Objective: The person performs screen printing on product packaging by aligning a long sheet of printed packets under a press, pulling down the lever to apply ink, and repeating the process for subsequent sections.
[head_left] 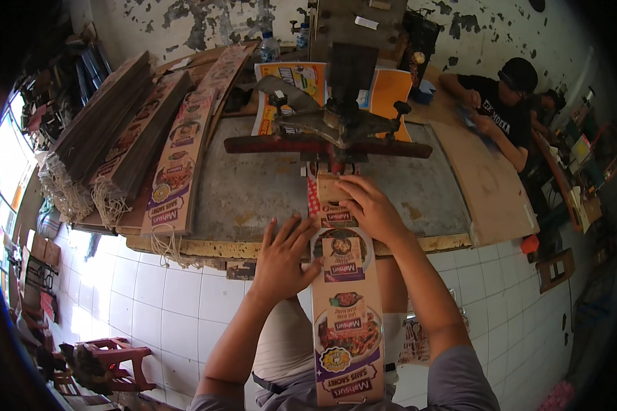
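A long printed cardboard strip [347, 322] with food pictures runs from my lap up onto the grey metal press table [253, 198]. My left hand [284, 257] lies at the strip's left edge by the table's front, its fingers spread and holding nothing. Farther up, my right hand [371, 209] has its fingers closed round the right end of a small tan block [330, 188], which looks wooden and sits on the strip. Just beyond the block stands a press with a red crossbar [281, 144] and a dark metal head [353, 75]. The strip's far end is partly hidden beneath it.
On the left, stacks of similar strips [182, 164] with strings at their near ends cover the table. Orange and white printed sheets [391, 96] stand behind the press. Another person [504, 109] works at the right board. A red stool [120, 356] stands on the tiled floor.
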Demonstrator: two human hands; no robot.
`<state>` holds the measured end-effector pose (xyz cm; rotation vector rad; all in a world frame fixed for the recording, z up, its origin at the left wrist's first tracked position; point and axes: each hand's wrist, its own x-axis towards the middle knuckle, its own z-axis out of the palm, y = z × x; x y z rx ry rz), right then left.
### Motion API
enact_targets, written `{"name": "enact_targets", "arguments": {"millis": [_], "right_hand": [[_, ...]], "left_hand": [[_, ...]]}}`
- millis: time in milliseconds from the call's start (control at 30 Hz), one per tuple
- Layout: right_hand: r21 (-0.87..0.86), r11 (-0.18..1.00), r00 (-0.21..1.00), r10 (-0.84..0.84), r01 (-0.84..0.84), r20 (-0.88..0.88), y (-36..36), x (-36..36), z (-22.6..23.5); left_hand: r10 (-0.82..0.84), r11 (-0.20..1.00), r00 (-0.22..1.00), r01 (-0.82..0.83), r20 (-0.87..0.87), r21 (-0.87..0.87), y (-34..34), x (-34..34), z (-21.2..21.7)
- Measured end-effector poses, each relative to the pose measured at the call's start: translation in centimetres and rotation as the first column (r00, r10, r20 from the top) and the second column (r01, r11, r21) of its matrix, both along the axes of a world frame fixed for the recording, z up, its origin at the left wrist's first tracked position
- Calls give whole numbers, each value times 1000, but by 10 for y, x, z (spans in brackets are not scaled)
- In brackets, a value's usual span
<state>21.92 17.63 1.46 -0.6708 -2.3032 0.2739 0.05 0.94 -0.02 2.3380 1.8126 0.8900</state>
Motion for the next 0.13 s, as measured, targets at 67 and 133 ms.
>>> {"name": "enact_targets", "arguments": {"millis": [67,133], "right_hand": [[-33,999,1000,2,-2,1,0,0,1],[-117,993,1000,4,-5,-6,1,1,1]], "left_hand": [[-1,1000,1000,1,3,-4,1,0,1],[-4,1000,1000,5,-17,25,1,0,0]]}}
